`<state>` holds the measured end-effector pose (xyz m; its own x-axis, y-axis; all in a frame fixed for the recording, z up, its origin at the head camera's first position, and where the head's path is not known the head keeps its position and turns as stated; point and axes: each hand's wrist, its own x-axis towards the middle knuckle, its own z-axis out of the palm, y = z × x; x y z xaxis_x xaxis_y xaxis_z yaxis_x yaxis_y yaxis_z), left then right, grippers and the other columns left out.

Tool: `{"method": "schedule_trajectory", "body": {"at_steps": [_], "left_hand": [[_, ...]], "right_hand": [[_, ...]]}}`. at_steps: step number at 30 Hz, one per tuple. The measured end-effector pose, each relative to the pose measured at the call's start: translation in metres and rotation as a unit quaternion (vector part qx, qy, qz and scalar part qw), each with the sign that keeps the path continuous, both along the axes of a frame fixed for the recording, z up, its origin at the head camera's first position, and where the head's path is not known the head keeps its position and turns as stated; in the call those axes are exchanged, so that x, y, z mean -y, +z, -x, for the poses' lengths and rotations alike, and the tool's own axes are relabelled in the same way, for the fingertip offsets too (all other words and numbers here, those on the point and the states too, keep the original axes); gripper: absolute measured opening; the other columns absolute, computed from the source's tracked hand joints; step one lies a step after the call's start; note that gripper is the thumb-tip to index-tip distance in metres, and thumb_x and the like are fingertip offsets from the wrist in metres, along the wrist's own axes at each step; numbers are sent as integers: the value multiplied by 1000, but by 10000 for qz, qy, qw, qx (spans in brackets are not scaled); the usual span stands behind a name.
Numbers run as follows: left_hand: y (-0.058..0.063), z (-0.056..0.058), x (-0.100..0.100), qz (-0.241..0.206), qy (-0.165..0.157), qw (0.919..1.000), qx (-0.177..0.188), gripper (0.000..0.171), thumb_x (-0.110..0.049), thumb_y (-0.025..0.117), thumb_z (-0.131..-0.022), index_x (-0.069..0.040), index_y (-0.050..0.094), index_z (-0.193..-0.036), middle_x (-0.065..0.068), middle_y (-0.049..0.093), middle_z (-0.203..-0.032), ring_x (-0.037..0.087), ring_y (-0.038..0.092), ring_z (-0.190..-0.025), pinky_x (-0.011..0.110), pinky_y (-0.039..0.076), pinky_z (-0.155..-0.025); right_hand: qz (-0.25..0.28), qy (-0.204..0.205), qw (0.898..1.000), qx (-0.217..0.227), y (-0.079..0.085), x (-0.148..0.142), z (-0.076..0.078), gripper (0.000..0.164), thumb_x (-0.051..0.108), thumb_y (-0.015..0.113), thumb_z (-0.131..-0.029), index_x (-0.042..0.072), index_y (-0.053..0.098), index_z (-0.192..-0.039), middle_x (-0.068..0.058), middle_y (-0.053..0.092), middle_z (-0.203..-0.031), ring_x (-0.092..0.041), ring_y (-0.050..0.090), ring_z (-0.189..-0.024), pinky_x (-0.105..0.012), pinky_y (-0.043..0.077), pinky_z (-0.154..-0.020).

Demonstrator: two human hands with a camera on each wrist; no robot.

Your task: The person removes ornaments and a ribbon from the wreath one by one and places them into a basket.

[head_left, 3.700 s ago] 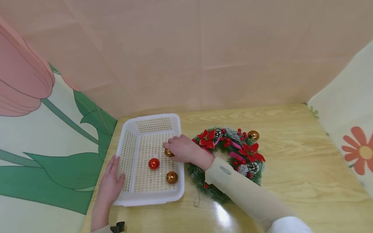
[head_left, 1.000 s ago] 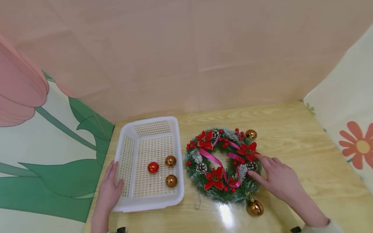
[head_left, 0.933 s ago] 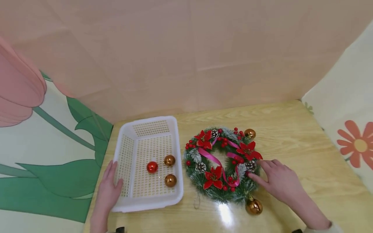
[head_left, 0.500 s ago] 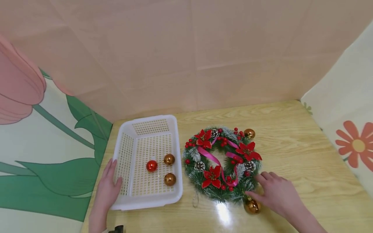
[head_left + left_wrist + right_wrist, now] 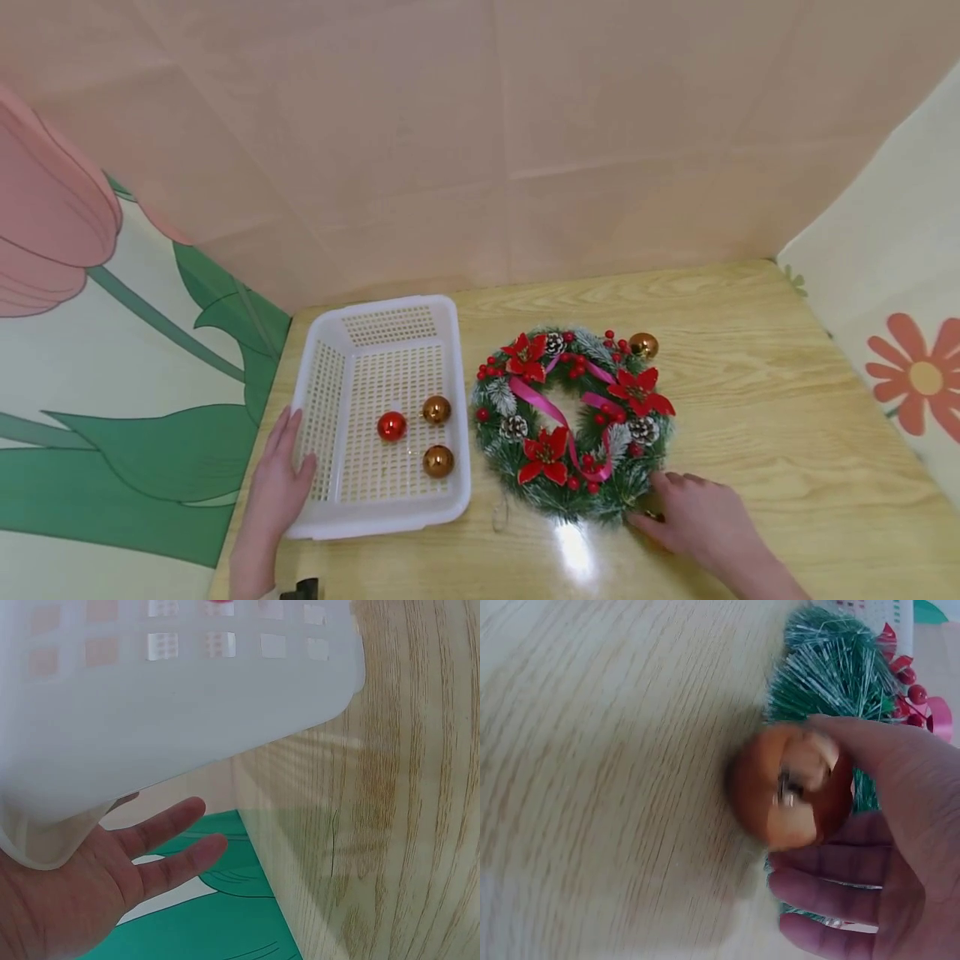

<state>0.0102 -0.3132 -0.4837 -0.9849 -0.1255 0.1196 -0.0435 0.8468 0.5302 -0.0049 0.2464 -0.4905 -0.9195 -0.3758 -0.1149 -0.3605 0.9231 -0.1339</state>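
A white plastic basket (image 5: 397, 527) stands on the left of the table. In it lie a red Christmas ball (image 5: 392, 426) and two copper Christmas balls (image 5: 438, 461). My left hand (image 5: 279, 483) rests against the basket's left side, its fingers fairly straight in the left wrist view. To the right lies a green wreath (image 5: 510, 454) with red poinsettias, pine cones and a pink ribbon. At its lower right edge my right hand (image 5: 701, 521) holds a shiny copper Christmas ball (image 5: 787, 787) between thumb and fingers. From the head view the hand mostly hides that ball.
Another copper ball (image 5: 643, 346) sits at the wreath's upper right edge. A thin loop (image 5: 500, 515) lies on the wooden table (image 5: 765, 375) between basket and wreath. A pink-beige backdrop (image 5: 480, 150) rises behind, with flower-printed panels at both sides.
My right hand has gone from the basket to the wreath's right side, then down to the lower copper ball, which it now grips. The left hand stays by the basket.
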Motion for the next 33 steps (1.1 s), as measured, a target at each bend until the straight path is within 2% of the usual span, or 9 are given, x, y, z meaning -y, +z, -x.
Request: {"method": "schedule_trajectory", "body": {"at_steps": [4, 8, 11, 14, 21, 29, 33], "left_hand": [[1, 0, 0, 3, -7, 10000, -8, 70, 3, 64, -93, 7, 32, -156, 31, 25, -161, 58, 40, -133, 71, 40, -101], [2, 0, 2, 3, -22, 10000, -26, 71, 3, 64, -93, 8, 32, -155, 31, 25, -161, 59, 39, -133, 71, 39, -100], [2, 0, 2, -17, -45, 10000, -39, 71, 3, 64, -93, 8, 32, -155, 31, 25, -161, 59, 39, -133, 71, 39, -101], [0, -2, 3, -38, -42, 10000, -59, 71, 3, 65, -92, 8, 33, -155, 32, 26, -160, 59, 39, -133, 71, 39, -101], [-2, -6, 4, -23, 42, 10000, 4, 71, 3, 65, -92, 7, 33, -155, 30, 26, -161, 59, 39, -133, 71, 38, -102], [-1, -4, 3, -31, -43, 9999, -136, 71, 3, 65, -92, 7, 33, -155, 31, 27, -160, 59, 40, -132, 71, 39, -100], [-1, -1, 2, -61, -54, 9999, -65, 72, 3, 65, -92, 6, 32, -156, 30, 26, -161, 59, 38, -134, 71, 37, -103]], "right_hand": [[-51, 277, 9994, 178, -1, -6, -1, 45, 57, 83, -74, 21, 57, -79, 12, 47, -66, -8, 47, -55, -33, 45, -47], [-6, 544, 9965, 635, 1, -13, 3, 42, 51, 86, -73, 21, 60, -86, 13, 49, -73, -8, 52, -61, -34, 48, -52], [119, 716, 9925, 982, 6, -18, 8, 39, 44, 87, -74, 21, 62, -92, 13, 53, -79, -11, 57, -66, -38, 51, -57], [274, 970, 9888, 1104, 14, -23, 15, 35, 40, 87, -76, 22, 63, -94, 14, 55, -82, -10, 58, -68, -38, 52, -57], [719, 1356, 9850, 790, 44, -32, 30, 33, 37, 88, -78, 24, 65, -98, 20, 53, -85, 1, 49, -67, -30, 45, -52], [1782, 1352, 9732, 540, 83, -27, 53, 33, 36, 84, -86, 20, 69, -109, 24, 59, -90, 6, 52, -73, -24, 50, -59], [1935, 1338, 9712, 368, 96, -18, 64, 35, 34, 83, -87, 16, 70, -113, 22, 61, -91, 6, 52, -72, -23, 49, -59]]}}
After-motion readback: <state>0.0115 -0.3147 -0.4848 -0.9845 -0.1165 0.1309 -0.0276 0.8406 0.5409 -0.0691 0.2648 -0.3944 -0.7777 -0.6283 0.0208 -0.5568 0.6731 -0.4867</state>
